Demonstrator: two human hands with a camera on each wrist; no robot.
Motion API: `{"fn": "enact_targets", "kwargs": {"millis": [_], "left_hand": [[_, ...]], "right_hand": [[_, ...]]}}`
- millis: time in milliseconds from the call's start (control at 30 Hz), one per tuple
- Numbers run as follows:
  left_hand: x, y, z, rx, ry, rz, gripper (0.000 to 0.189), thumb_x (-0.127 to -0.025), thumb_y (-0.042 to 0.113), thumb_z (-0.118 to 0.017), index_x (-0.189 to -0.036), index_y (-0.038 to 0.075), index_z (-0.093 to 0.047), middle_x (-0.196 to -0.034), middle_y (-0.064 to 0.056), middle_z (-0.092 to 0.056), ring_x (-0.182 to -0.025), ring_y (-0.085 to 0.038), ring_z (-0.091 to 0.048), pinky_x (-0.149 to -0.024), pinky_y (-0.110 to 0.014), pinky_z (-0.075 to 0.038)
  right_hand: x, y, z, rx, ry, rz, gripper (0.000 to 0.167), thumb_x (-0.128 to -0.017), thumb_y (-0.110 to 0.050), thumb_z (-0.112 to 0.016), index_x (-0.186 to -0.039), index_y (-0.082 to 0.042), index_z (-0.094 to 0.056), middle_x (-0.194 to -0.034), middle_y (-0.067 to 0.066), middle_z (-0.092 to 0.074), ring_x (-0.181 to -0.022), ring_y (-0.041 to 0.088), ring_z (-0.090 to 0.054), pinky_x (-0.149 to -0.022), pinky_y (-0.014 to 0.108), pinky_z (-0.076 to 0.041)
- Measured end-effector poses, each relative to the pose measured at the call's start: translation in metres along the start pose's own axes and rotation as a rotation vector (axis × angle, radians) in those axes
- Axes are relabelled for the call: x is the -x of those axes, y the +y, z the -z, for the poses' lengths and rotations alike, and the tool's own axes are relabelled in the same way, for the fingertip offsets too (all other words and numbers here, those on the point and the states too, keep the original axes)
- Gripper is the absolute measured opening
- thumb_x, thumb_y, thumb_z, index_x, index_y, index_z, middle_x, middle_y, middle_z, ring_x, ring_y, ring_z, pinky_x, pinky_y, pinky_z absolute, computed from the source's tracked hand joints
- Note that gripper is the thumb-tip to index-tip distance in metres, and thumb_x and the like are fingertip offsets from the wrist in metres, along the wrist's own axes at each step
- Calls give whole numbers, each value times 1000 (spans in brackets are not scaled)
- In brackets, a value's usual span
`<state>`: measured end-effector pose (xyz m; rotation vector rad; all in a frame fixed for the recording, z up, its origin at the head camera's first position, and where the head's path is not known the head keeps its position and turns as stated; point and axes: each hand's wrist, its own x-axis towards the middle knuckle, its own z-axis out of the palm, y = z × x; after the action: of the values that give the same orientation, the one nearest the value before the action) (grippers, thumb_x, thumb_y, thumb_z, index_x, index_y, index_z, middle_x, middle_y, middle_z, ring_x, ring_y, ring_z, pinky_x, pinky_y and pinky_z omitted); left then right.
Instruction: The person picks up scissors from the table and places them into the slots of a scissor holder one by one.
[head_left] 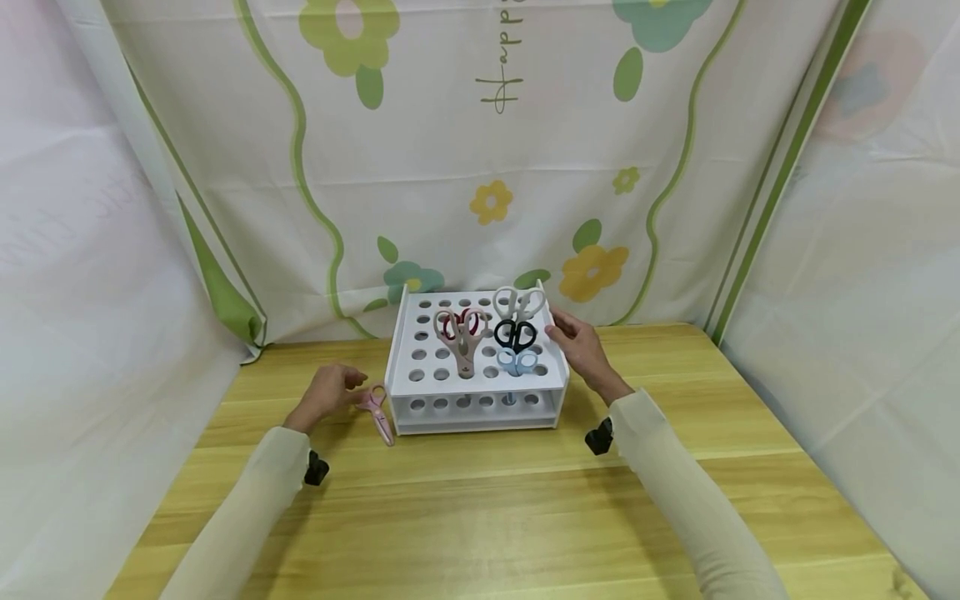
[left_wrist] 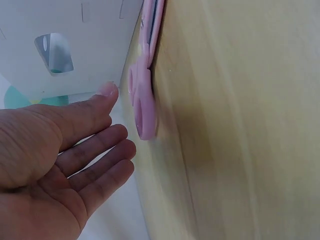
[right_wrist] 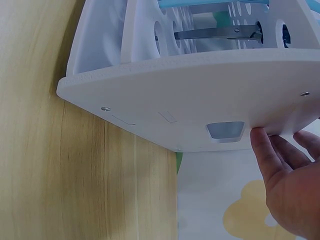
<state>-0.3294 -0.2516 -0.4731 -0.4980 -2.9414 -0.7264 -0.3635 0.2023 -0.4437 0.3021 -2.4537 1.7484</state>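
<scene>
A white rack with rows of round holes stands on the table, several scissors upright in it: white, black, light blue, dark red and beige-pink ones. Pink scissors lie on the table against the rack's left side, handles towards my left hand. In the left wrist view that hand's fingers are loosely bent beside the pink handles and hold nothing. My right hand touches the rack's right side panel with its fingertips, near the cut-out grip hole.
The wooden table reaches back to a white curtain printed with flowers. More curtain hangs along the left and right sides. A small black device sits at the left wrist, another at the right wrist.
</scene>
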Motion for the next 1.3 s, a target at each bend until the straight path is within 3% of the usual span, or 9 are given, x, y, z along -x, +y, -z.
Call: {"fn": "enact_targets", "kwargs": {"millis": [433, 633, 867, 1133, 1300], "left_hand": [[2, -2, 0, 28, -40, 91, 30, -86, 7, -75, -111, -8, -70, -107, -24, -71, -101, -40, -66, -88, -50, -52], [2, -6, -2, 29, -20, 60, 27, -84, 5, -76, -107, -8, -71, -102, -23, -73, -96, -39, -67, -86, -50, -53], [3, -14, -2, 38, 4, -34, 28, -83, 17, -80, -101, -4, -74, -91, -16, -75, -85, -31, -69, -77, -42, -55], [2, -8, -6, 14, -11, 75, 22, -85, 8, -76, -101, -7, -73, -95, -20, -74, -92, -36, -68, -85, -50, -52], [1, -7, -5, -2, -9, 76, 22, -85, 7, -76, -100, -8, -73, -94, -21, -74, -90, -37, -68, -84, -49, -53]], "right_hand": [[0, -2, -1, 6, 5, -4, 52, -100, -30, -58, -149, -15, -45, -151, 12, -47, -138, 28, -45, -111, 45, -39], [0, -2, 0, 9, 9, 0, 52, -100, -31, -58, -148, -15, -46, -150, 12, -48, -138, 29, -46, -111, 46, -39], [0, -2, -1, 9, 11, -10, 52, -100, -31, -58, -149, -15, -45, -151, 12, -47, -138, 29, -46, -111, 45, -39], [0, -1, -1, -3, 8, -1, 52, -101, -31, -58, -149, -15, -45, -151, 13, -47, -138, 28, -46, -111, 45, -39], [-1, 1, 0, -4, 5, -5, 52, -101, -32, -58, -149, -15, -45, -151, 12, -47, -139, 28, -45, -111, 45, -39]]}}
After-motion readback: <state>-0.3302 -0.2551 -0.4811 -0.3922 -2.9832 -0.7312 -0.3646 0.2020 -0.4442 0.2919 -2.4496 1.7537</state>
